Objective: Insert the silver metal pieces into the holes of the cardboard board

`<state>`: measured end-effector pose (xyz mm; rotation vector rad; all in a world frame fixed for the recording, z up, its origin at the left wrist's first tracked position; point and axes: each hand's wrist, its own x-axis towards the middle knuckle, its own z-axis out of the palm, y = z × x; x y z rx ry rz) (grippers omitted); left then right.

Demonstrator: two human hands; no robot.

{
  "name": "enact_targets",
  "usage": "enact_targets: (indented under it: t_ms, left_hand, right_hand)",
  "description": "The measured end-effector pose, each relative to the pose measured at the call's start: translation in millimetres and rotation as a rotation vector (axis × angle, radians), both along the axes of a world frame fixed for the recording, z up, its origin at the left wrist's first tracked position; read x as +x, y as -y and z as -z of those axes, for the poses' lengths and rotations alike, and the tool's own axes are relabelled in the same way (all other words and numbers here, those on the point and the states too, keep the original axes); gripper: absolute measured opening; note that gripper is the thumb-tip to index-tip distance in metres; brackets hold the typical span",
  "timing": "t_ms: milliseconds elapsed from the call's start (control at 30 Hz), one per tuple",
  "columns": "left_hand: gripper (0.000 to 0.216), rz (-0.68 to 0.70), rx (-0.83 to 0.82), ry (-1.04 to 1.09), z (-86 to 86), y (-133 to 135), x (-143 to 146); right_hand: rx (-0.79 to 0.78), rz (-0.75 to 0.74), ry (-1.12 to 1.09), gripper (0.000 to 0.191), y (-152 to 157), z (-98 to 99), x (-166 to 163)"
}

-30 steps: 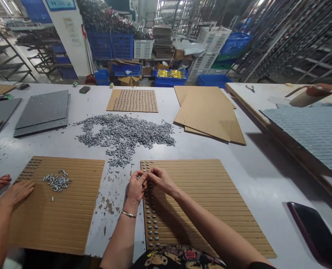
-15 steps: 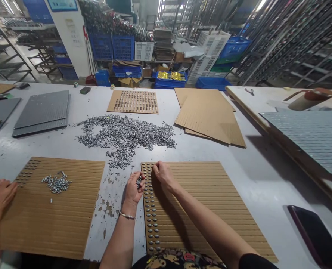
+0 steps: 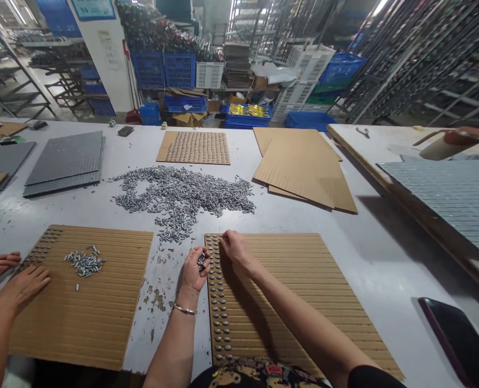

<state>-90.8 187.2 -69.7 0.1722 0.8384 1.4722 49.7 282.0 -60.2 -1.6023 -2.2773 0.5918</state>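
Note:
My left hand [image 3: 194, 269], with a bracelet at the wrist, is curled around a small heap of grey metal oval pieces [image 3: 201, 262] just left of a ribbed cardboard sheet [image 3: 296, 291]. Two columns of the same ovals [image 3: 217, 309] run down that sheet's left side. At the top of these columns my right hand [image 3: 237, 250] has its fingers pinched together against the cardboard; whatever lies between the fingertips is hidden. Beyond both hands spreads a large loose pile of grey ovals [image 3: 182, 191] on the white table.
On the left, a co-worker's hands [image 3: 27, 283] are at another ribbed sheet [image 3: 97, 323] bearing ovals. Farther back lie a filled sheet [image 3: 199, 148], grey boards [image 3: 65, 156] and stacked cardboard [image 3: 299, 170]. A phone [image 3: 459, 339] lies at right.
My hands stay almost in the same places, the right one still at the top of the columns. The co-worker's hands have moved apart, one reaching farther onto the left sheet. The view has shifted slightly.

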Motion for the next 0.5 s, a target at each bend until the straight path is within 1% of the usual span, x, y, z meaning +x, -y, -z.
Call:
enact_targets:
  t_ms: [167, 267, 333, 433, 500]
  left_hand:
    - [0.021, 0.010, 0.003, 0.006, 0.8, -0.4, -0.4]
    - [0.020, 0.004, 0.005, 0.016, 0.2, -0.4, 0.6]
    - [0.019, -0.001, 0.005, 0.033, -0.6, -0.6, 1.5]
    - [0.015, -0.013, -0.003, 0.101, -3.0, -1.5, 0.6]
    - [0.013, -0.018, -0.014, 0.156, -5.5, -2.2, -2.4]
  right_hand:
    - [-0.024, -0.062, 0.164, 0.015, -0.1, -4.8, -1.3]
    - [-0.004, -0.063, 0.152, 0.014, 1.7, -5.0, 7.0]
    - [0.017, -0.052, 0.050, 0.012, 2.7, -3.8, 15.2]
    - [0.041, -0.036, -0.184, 0.017, 2.4, -1.3, 25.1]
    - [-0.021, 0.013, -0.338, 0.019, 1.0, 0.9, 27.0]
